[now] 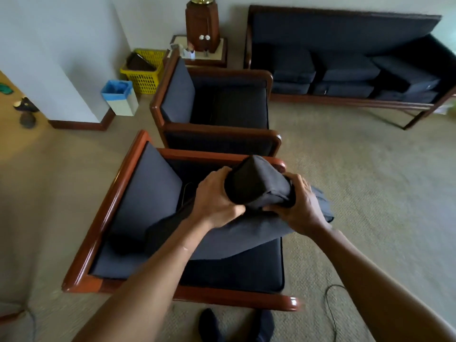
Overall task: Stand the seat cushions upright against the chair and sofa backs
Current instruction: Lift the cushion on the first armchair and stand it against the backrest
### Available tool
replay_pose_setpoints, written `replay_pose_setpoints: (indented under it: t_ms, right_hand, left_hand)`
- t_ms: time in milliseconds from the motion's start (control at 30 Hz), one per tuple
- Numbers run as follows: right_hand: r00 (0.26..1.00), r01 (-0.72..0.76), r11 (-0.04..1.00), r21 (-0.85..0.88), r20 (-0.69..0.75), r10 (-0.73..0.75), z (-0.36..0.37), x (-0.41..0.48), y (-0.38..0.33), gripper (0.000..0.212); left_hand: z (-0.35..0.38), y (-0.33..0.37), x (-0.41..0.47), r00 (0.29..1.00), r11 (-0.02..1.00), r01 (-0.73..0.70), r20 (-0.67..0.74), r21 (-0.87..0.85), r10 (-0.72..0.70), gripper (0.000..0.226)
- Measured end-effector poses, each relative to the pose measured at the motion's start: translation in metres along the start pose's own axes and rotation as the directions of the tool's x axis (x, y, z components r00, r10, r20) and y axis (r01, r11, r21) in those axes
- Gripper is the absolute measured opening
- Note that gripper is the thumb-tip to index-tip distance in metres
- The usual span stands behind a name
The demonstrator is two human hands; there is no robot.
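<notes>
A dark grey seat cushion (256, 186) is lifted at one corner above the near wooden armchair (103, 218); its far end still lies low in the chair. My left hand (217, 196) grips the raised corner from the left, and my right hand (296, 206) grips it from the right. The chair's back cushion (148, 188) stands on the left side. A second armchair (212, 107) stands behind with its seat cushion flat. The sofa (345, 60) at the back right has several cushions lying flat on it.
A side table (222, 50) with a wooden lamp base sits between the far chair and the sofa. A yellow basket (145, 70) and a blue-lined bin (121, 97) stand by the wall. A black cable (330, 307) lies on the carpet near my feet (212, 327).
</notes>
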State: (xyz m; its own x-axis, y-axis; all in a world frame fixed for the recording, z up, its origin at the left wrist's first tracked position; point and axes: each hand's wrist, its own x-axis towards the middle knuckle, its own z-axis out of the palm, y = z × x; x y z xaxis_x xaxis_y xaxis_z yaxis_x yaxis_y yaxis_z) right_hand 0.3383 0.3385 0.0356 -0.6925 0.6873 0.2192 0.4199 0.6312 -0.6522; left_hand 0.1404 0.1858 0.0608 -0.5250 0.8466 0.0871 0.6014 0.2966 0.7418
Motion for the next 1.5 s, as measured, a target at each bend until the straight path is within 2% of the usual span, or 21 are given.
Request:
replay_pose_setpoints:
  t_ms: [67, 100, 167, 233, 300, 433, 500, 600, 700, 767, 833, 900, 1000, 1033, 1100, 1167, 1200, 1267, 1333, 1400, 1500]
  right_hand:
    - [0.981, -0.184, 0.975, 0.121, 0.079, 0.175, -0.005, -0.017, 0.020, 0.087]
    - [0.970, -0.232, 0.959, 0.166, 0.111, 0.216, -0.005, -0.026, 0.032, 0.093]
    - [0.960, -0.259, 0.933, 0.251, 0.171, 0.221, 0.002, -0.043, 0.051, 0.108]
    - [0.942, -0.322, 0.876, 0.360, 0.210, 0.261, 0.014, -0.059, 0.064, 0.109]
    - [0.913, -0.406, 0.799, 0.445, 0.153, 0.378, 0.022, -0.074, 0.074, 0.101]
    - [0.797, -0.523, 0.650, 0.551, 0.045, 0.603, 0.020, -0.092, 0.109, 0.059]
    - [0.745, -0.563, 0.619, 0.549, 0.013, 0.666, 0.018, -0.102, 0.124, 0.048]
    - [0.677, -0.591, 0.595, 0.545, -0.068, 0.733, 0.015, -0.120, 0.138, 0.025]
    - [0.663, -0.576, 0.588, 0.568, -0.095, 0.742, 0.019, -0.131, 0.141, 0.016]
    - [0.650, -0.557, 0.569, 0.605, -0.109, 0.752, 0.024, -0.133, 0.135, 0.018]
    - [0.614, -0.545, 0.519, 0.659, -0.109, 0.782, 0.026, -0.132, 0.131, 0.022]
    - [0.563, -0.535, 0.441, 0.721, -0.085, 0.822, 0.027, -0.134, 0.130, 0.028]
    - [0.505, -0.526, 0.394, 0.754, -0.096, 0.858, 0.028, -0.137, 0.129, 0.030]
    - [0.493, -0.521, 0.385, 0.762, -0.100, 0.864, 0.028, -0.137, 0.128, 0.030]
    - [0.486, -0.518, 0.368, 0.772, -0.088, 0.869, 0.028, -0.138, 0.130, 0.030]
    - [0.494, -0.508, 0.359, 0.783, -0.077, 0.866, 0.027, -0.136, 0.131, 0.030]
    - [0.496, -0.504, 0.351, 0.789, -0.068, 0.866, 0.026, -0.134, 0.131, 0.030]
    - [0.496, -0.510, 0.337, 0.791, -0.050, 0.867, 0.025, -0.131, 0.132, 0.028]
    - [0.492, -0.521, 0.334, 0.785, -0.044, 0.870, 0.024, -0.127, 0.133, 0.023]
    - [0.464, -0.540, 0.332, 0.774, -0.056, 0.884, 0.024, -0.120, 0.134, 0.018]
    - [0.397, -0.568, 0.318, 0.759, -0.085, 0.914, 0.023, -0.104, 0.145, 0.026]
  left_hand:
    - [0.012, 0.026, 0.012, 0.991, 0.981, -0.112, 0.095, 0.155, 0.098, 0.056]
    - [0.024, 0.033, 0.016, 0.981, 0.962, -0.158, 0.149, 0.221, 0.127, 0.055]
    - [0.055, 0.037, 0.016, 0.954, 0.924, -0.221, 0.267, 0.313, 0.138, 0.054]
    - [0.090, 0.028, 0.009, 0.928, 0.907, -0.237, 0.357, 0.350, 0.105, 0.058]
    - [0.123, 0.016, 0.002, 0.910, 0.894, -0.273, 0.397, 0.356, 0.120, 0.070]
    - [0.162, 0.000, -0.008, 0.887, 0.908, -0.303, 0.434, 0.288, 0.158, 0.095]
    - [0.164, -0.020, -0.017, 0.905, 0.904, -0.280, 0.403, 0.322, 0.137, 0.088]
    - [0.150, -0.068, -0.043, 0.959, 0.824, -0.214, 0.272, 0.524, 0.077, 0.072]
    - [0.126, -0.116, -0.065, 0.999, 0.775, 0.003, 0.027, 0.632, -0.026, 0.065]
    - [0.105, -0.139, -0.076, 0.983, 0.739, 0.185, -0.114, 0.648, -0.146, 0.065]
    - [0.087, -0.149, -0.084, 0.937, 0.697, 0.341, -0.164, 0.631, -0.309, 0.075]
    - [0.073, -0.152, -0.085, 0.891, 0.700, 0.437, -0.167, 0.564, -0.422, 0.084]
    - [0.065, -0.155, -0.081, 0.875, 0.759, 0.480, -0.188, 0.440, -0.445, 0.080]
    - [0.063, -0.158, -0.079, 0.860, 0.786, 0.510, -0.214, 0.348, -0.463, 0.078]
    - [0.058, -0.167, -0.077, 0.781, 0.794, 0.605, -0.247, 0.068, -0.574, 0.073]
    - [0.051, -0.180, -0.080, 0.702, 0.716, 0.634, -0.171, -0.292, -0.691, 0.068]
    - [0.049, -0.183, -0.083, 0.653, 0.619, 0.636, -0.106, -0.461, -0.750, 0.063]
    - [0.049, -0.183, -0.089, 0.628, 0.431, 0.591, 0.054, -0.681, -0.776, 0.048]
    - [0.053, -0.174, -0.093, 0.610, 0.344, 0.530, 0.067, -0.775, -0.789, 0.043]
    - [0.060, -0.164, -0.093, 0.560, 0.287, 0.476, 0.035, -0.832, -0.827, 0.048]
    - [0.070, -0.150, -0.079, 0.489, 0.247, 0.423, -0.010, -0.872, -0.872, 0.054]
